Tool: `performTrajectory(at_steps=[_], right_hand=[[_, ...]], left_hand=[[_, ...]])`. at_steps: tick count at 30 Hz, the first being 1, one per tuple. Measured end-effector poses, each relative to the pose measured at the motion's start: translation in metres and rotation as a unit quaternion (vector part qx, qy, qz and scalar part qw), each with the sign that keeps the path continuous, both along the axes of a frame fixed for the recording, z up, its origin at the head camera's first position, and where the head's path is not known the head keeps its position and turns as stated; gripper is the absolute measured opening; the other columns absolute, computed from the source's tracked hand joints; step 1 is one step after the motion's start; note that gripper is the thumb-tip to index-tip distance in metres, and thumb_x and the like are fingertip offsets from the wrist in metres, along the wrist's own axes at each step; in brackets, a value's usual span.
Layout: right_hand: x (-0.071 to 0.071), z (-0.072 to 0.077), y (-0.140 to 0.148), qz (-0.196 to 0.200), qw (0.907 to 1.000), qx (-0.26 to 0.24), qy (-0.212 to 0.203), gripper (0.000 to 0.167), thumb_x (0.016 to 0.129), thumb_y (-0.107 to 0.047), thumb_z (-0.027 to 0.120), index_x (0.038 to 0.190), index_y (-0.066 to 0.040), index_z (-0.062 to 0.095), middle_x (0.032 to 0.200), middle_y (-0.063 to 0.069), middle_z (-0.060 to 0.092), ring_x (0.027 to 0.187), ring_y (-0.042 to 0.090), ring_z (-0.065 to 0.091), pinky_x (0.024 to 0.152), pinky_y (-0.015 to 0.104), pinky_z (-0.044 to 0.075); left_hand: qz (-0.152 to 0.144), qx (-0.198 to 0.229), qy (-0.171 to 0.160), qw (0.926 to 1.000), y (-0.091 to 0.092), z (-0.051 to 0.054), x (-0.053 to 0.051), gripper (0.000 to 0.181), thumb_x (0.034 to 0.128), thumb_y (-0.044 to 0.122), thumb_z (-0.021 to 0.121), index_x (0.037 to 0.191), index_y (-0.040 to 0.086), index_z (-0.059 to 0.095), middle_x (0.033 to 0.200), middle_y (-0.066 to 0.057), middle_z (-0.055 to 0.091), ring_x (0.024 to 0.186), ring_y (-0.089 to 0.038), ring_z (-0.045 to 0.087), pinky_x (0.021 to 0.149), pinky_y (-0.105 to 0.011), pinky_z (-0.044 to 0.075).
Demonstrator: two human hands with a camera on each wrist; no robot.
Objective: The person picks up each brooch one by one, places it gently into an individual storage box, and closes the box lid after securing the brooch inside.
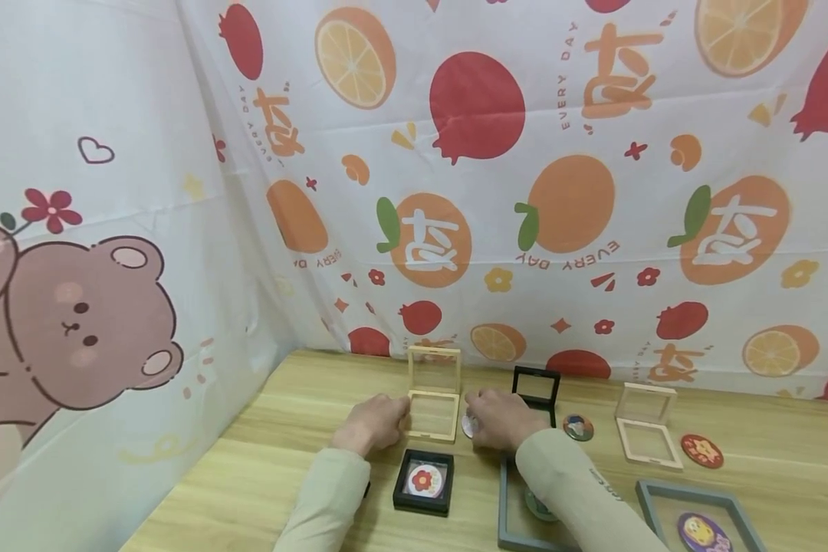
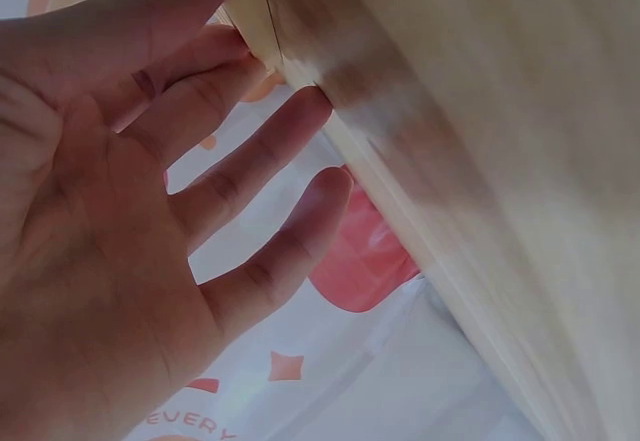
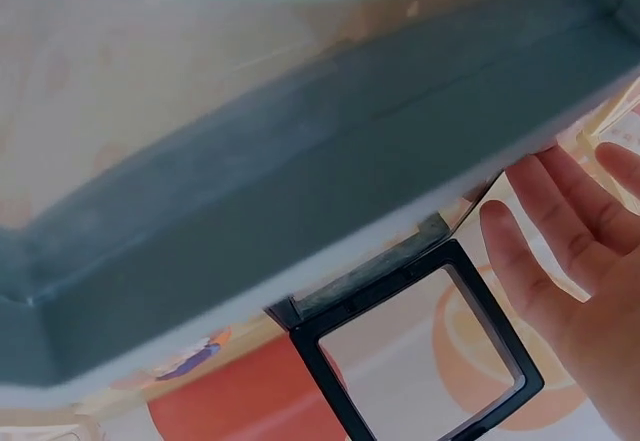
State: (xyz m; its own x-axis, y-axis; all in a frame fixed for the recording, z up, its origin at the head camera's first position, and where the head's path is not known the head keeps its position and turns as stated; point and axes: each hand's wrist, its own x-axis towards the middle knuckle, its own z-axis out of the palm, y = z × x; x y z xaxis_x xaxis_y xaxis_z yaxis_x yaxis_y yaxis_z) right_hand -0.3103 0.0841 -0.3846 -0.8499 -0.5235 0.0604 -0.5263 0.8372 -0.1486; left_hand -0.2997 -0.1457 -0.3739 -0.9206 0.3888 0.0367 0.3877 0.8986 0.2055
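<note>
My left hand (image 1: 375,422) rests on the table at the left side of a light wood-coloured display case (image 1: 431,438), its fingertips touching the frame. The case stands open, lid upright, with clear film in it. In the left wrist view the fingers (image 2: 265,156) are fairly straight. My right hand (image 1: 500,418) is on the case's other side, pinching a whitish round badge (image 1: 468,424) that it partly covers. In the right wrist view a grey frame (image 3: 300,191) hides its thumb and the badge. Nearer stands a closed black case (image 1: 422,502) with a red-flower badge (image 1: 425,481) inside.
Right of my hands are an open black case (image 1: 537,399), a dark badge (image 1: 578,428), another open wood-coloured case (image 1: 648,441) and a red badge (image 1: 701,451). Two grey frames (image 1: 502,502) with badges lie nearer, one under the right forearm. A printed curtain (image 1: 476,230) hangs behind.
</note>
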Motion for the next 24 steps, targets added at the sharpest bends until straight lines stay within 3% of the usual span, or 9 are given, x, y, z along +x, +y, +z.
performTrajectory(at_steps=[15, 20, 24], right_hand=[[-0.003, 0.008, 0.007, -0.001, 0.9993, -0.032, -0.018, 0.050, 0.081, -0.011, 0.079, 0.126, 0.003, 0.061, 0.111, 0.016, 0.066, 0.094, 0.027, 0.064, 0.081, 0.045, 0.054], [-0.005, 0.012, 0.007, -0.003, 0.9991, -0.038, -0.018, 0.051, 0.080, -0.012, 0.082, 0.124, 0.003, 0.061, 0.106, 0.014, 0.066, 0.092, 0.027, 0.063, 0.081, 0.047, 0.054], [-0.007, 0.011, 0.006, 0.001, 0.9988, -0.045, -0.017, 0.042, 0.080, -0.011, 0.081, 0.116, 0.001, 0.062, 0.096, 0.009, 0.063, 0.083, 0.022, 0.058, 0.076, 0.045, 0.053]], left_hand=[[-0.014, 0.006, 0.013, 0.9998, 0.002, 0.002, 0.001, 0.018, 0.0869, -0.004, 0.070, 0.082, 0.009, 0.059, 0.074, -0.005, 0.059, 0.071, -0.023, 0.058, 0.067, -0.044, 0.052], [-0.019, 0.003, 0.007, 0.9998, 0.005, 0.001, 0.000, 0.016, 0.0874, 0.002, 0.075, 0.084, 0.009, 0.060, 0.075, -0.004, 0.059, 0.071, -0.020, 0.056, 0.068, -0.044, 0.052], [-0.023, 0.000, 0.005, 0.9997, 0.005, -0.001, 0.000, 0.020, 0.0846, 0.004, 0.078, 0.082, 0.011, 0.060, 0.074, -0.002, 0.058, 0.069, -0.019, 0.055, 0.065, -0.043, 0.052]])
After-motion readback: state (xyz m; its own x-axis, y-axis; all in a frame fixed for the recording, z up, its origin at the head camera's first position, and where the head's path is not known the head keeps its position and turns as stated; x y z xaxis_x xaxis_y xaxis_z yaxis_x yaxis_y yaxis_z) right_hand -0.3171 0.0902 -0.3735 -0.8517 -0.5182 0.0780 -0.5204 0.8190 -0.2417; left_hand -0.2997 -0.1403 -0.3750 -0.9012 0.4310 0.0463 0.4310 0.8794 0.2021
